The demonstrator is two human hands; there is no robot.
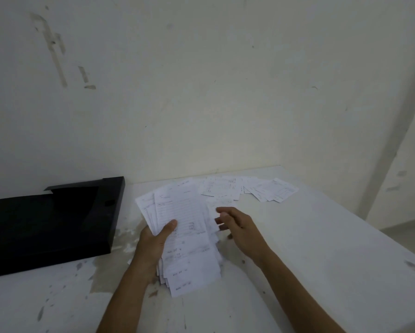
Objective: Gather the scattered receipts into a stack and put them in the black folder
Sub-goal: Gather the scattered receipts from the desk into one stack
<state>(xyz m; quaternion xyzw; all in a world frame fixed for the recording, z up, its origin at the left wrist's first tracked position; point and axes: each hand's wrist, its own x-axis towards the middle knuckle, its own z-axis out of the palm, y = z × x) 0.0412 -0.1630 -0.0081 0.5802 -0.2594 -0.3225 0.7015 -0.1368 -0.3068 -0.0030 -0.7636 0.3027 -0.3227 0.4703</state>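
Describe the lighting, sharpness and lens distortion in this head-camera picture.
Head view: dim, flat, slightly greenish light with weak shadows; the black folder shows almost no detail. Print on the receipts is soft and unreadable; the right hand fingertips look slightly blurred. Wide-angle lens bends the table edge and wall corner.

Wall [201, 80]: off-white plaster, scuffed, with grey streaks and peeled patches at upper left. Counter [321, 236]: white surface, chipped and stained with grey marks, set against the wall. Floor [413, 239]: pale, visible at right beyond the counter edge. Lighting dim and even.
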